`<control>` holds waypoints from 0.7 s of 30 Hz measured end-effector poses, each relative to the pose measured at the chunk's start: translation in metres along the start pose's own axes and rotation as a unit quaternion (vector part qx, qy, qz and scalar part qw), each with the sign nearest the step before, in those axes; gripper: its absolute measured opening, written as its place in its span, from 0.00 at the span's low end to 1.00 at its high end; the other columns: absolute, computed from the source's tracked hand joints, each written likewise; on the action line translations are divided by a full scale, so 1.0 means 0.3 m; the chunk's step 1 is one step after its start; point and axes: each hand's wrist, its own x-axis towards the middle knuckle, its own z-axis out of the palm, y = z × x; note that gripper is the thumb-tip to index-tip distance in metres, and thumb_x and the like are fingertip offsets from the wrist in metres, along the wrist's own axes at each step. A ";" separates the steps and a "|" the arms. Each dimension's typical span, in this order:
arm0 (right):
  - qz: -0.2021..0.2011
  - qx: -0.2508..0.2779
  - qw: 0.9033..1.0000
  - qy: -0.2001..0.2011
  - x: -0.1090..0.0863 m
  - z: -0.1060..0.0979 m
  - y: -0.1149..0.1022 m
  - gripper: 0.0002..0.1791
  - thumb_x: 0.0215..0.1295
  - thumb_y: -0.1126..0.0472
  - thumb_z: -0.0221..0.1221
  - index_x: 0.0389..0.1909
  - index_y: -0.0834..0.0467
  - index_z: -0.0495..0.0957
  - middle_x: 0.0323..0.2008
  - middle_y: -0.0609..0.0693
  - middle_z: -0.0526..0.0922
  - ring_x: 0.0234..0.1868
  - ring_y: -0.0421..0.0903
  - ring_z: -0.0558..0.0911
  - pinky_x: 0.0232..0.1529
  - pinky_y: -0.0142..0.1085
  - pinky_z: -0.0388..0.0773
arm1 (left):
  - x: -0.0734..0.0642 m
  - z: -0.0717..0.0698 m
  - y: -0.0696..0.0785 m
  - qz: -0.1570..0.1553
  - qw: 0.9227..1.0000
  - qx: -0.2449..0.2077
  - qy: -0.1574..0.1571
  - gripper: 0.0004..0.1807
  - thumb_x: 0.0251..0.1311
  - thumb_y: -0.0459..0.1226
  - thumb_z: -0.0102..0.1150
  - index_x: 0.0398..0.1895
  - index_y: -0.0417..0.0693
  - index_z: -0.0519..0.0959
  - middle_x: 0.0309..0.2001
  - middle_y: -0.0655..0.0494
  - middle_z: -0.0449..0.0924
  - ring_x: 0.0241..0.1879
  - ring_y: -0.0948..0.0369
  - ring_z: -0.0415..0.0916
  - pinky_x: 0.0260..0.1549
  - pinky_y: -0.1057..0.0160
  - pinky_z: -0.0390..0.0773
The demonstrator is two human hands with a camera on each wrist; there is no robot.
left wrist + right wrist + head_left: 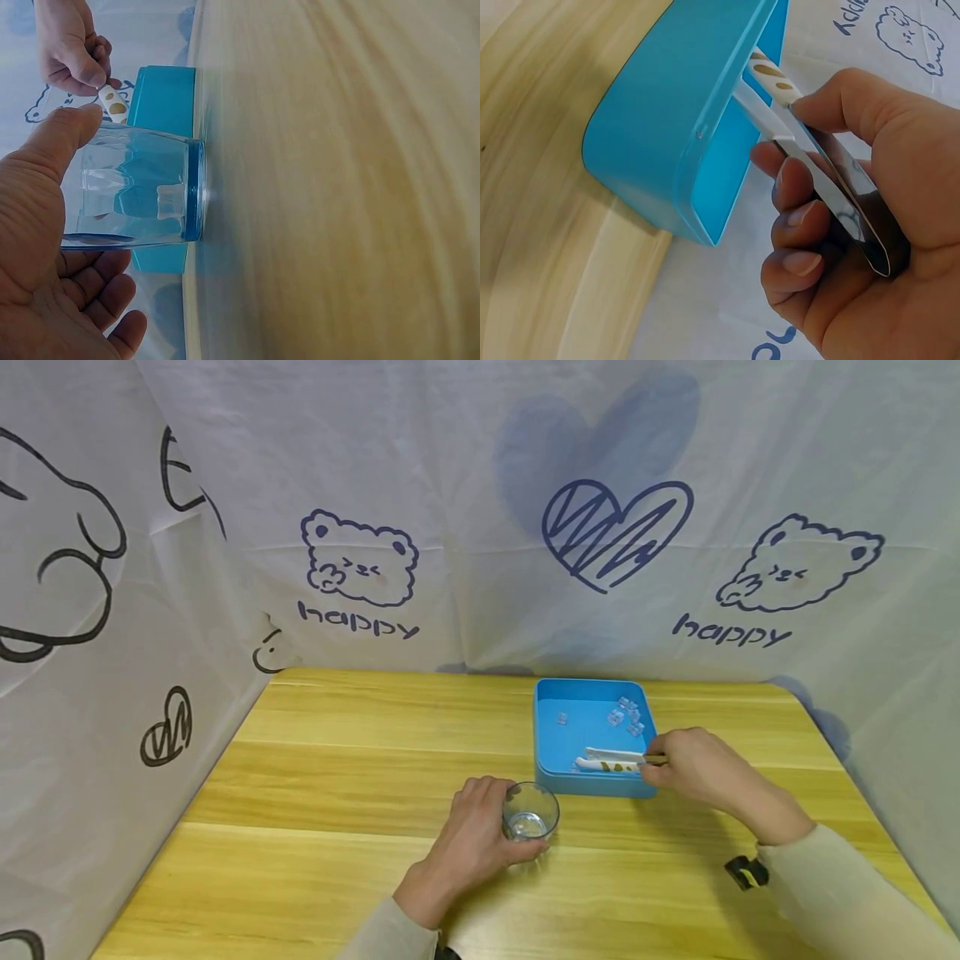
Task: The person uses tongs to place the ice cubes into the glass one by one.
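My left hand [477, 831] holds a clear drinking glass [531, 811] upright on the table, thumb on one side and fingers on the other. Inside the glass, near its base, a clear cube [170, 201] shows in the left wrist view. With the right hand [701, 766] I pinch a pair of metal tongs [838, 184] with white, brown-spotted ends. Their ends reach over the near rim into a blue box [595, 785]. Several clear cubes [630, 717] lie in the box's far right part, and a single cube [562, 719] sits toward its left. Whether the tongs grip a cube is unclear.
The box stands on a wood-grain table [322, 760], right of the glass and farther back. A white cloth [480, 527] with drawn bears and hearts hangs behind the table and along its sides.
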 end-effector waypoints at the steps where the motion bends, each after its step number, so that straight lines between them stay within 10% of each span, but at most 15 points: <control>1: -0.002 0.002 1.000 -0.003 0.003 0.001 0.000 0.23 0.69 0.59 0.60 0.16 0.47 0.62 0.17 0.40 0.53 0.20 0.39 0.55 0.27 0.35 0.53 | 0.000 0.000 -0.001 0.000 1.000 0.001 0.000 0.43 0.48 0.60 0.80 0.61 0.44 0.77 0.54 0.52 0.82 0.54 0.55 0.73 0.59 0.51 0.73; 11: -0.011 0.008 1.000 0.002 0.033 0.034 0.009 0.24 0.69 0.59 0.60 0.16 0.46 0.60 0.16 0.39 0.52 0.19 0.39 0.53 0.26 0.34 0.52 | -0.001 0.001 -0.003 0.002 1.000 0.001 0.000 0.43 0.48 0.60 0.81 0.61 0.44 0.77 0.53 0.52 0.82 0.53 0.55 0.74 0.57 0.52 0.73; 16: 0.014 0.006 1.000 0.003 0.048 0.049 0.016 0.12 0.68 0.57 0.61 0.24 0.55 0.80 0.17 0.41 0.67 0.21 0.41 0.63 0.27 0.35 0.60 | -0.002 0.002 -0.003 0.003 1.000 0.002 0.002 0.44 0.47 0.60 0.81 0.61 0.44 0.77 0.53 0.53 0.81 0.53 0.56 0.73 0.56 0.52 0.72; 21: 0.022 -0.003 0.999 0.039 0.056 0.068 0.022 0.18 0.64 0.59 0.60 0.16 0.51 0.67 0.17 0.41 0.59 0.20 0.41 0.59 0.26 0.35 0.56 | -0.002 0.001 -0.004 0.003 1.000 0.003 0.004 0.44 0.47 0.60 0.81 0.61 0.45 0.77 0.52 0.53 0.81 0.52 0.56 0.73 0.55 0.53 0.72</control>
